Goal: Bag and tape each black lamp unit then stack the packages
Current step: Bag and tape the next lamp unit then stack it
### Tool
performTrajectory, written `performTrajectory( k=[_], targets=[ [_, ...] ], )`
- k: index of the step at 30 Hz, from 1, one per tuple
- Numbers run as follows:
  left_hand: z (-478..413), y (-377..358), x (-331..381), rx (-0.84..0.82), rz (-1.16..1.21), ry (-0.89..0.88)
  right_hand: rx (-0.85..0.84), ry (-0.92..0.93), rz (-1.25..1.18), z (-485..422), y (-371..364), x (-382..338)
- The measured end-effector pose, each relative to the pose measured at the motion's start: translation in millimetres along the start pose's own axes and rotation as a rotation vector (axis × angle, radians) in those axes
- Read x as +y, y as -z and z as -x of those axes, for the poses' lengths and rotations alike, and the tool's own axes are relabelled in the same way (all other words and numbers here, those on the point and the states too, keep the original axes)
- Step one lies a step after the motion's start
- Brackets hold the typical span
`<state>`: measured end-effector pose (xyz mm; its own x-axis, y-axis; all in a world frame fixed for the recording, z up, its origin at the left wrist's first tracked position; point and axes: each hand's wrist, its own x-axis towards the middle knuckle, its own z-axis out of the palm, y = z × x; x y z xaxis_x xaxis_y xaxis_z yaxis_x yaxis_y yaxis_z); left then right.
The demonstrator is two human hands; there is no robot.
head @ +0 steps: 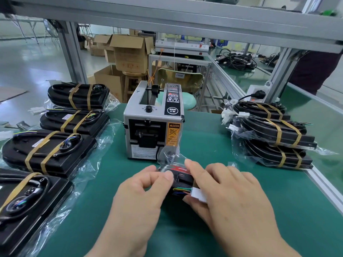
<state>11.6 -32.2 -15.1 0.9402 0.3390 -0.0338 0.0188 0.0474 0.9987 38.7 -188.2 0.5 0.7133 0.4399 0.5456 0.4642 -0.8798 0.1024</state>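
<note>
Lamp unit (182,178) held in both grips at the desk's (259,210) near middle.
Left grip (146,184) pinches its clear bag (169,151); right grip (222,186) curls round the unit and white connector (199,194), just before the tape dispenser (154,119).

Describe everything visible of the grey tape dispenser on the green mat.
The tape dispenser is a grey, metal-looking box upright on the green mat, front toward the camera. Its top slot holds a black roller; beside it sit a black knob and control panel. The front opening has an orange caution sticker to its right. A clear bag overlaps its lower right corner; contact unclear.
</note>
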Motion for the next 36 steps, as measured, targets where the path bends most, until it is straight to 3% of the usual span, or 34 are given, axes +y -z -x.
performTrajectory(
  k=[13,25,36],
  targets=[
    [4,-16,4,0.1,-0.036,-0.019,-0.024,-0.033,0.008,4,1,-8],
    [5,-19,7,0.079,0.031,-0.006,-0.026,-0.048,0.007,3,3,-9],
    [7,-24,7,0.219,-0.137,-0.032,-0.022,-0.062,0.014,4,4,-12]
  ],
)
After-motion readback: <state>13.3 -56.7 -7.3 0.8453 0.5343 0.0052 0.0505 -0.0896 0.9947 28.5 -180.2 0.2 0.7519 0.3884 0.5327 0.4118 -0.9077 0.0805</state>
